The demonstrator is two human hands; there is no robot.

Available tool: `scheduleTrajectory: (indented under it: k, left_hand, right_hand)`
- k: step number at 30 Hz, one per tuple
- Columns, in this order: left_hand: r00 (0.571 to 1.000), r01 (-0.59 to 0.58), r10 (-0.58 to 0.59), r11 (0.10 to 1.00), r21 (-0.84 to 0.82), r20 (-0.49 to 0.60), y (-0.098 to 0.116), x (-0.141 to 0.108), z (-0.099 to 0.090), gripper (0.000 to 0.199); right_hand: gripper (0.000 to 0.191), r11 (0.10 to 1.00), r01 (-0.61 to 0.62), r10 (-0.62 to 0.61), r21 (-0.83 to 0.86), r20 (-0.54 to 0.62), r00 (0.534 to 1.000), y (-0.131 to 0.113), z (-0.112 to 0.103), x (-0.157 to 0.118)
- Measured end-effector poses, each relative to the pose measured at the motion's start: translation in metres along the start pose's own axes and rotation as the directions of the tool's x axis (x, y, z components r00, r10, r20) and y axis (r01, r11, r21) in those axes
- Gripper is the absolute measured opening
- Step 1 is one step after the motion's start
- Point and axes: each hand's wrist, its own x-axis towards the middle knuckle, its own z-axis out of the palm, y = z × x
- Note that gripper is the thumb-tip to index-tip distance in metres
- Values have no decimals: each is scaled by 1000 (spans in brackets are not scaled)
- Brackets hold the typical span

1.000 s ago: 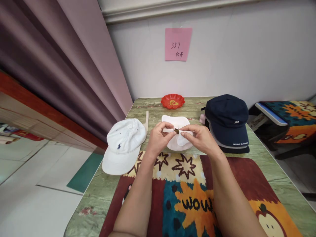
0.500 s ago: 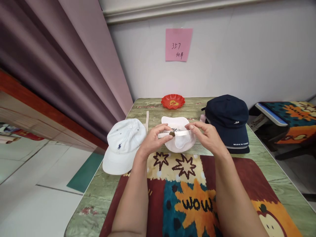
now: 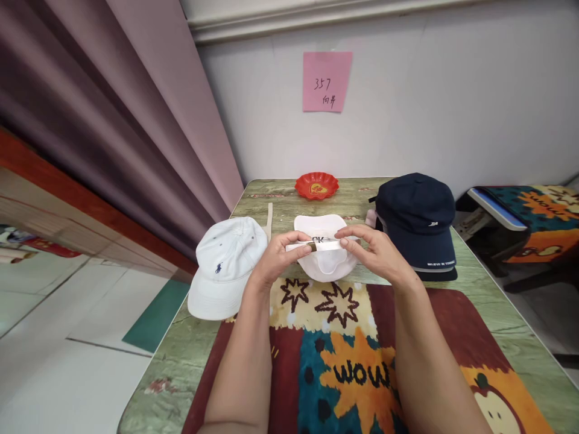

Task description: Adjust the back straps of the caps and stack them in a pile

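A white baseball cap (image 3: 329, 265) sits in the middle of the table with its back opening toward me and its brim pointing away. Across the opening runs its white strap (image 3: 329, 246) with a brass-coloured buckle (image 3: 312, 246). My left hand (image 3: 277, 256) pinches the strap at the buckle between thumb and fingers. On the other side, my right hand (image 3: 373, 248) pinches the strap between thumb and forefinger. Dark lettering shows inside the cap behind the strap.
A pale cap (image 3: 230, 259) with a loose strap lies to the left. Stacked navy caps (image 3: 416, 211) stand at the right. Behind is a red fluted dish (image 3: 316, 185). A patterned mat (image 3: 344, 355) covers the table's front, and a pink note (image 3: 326, 81) is on the wall.
My right thumb has closed with the forefinger on the strap, which is now drawn straighter. My right hand has moved slightly left. The other caps and the dish have stayed put.
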Motion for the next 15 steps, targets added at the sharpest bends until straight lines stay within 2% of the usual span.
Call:
scheduleTrajectory:
  k: [11,15]
  left_hand:
    - [999,7,-7,1000,1,-50,-3,2,3,25]
    - [997,-7,9,1000,25,-74,-2,1,0,26]
  right_hand:
    - [29,999,-39,39,-30,-7,999,0,-3,-2]
    - [30,999,-45,44,-6,-98,994,7,-8,-3]
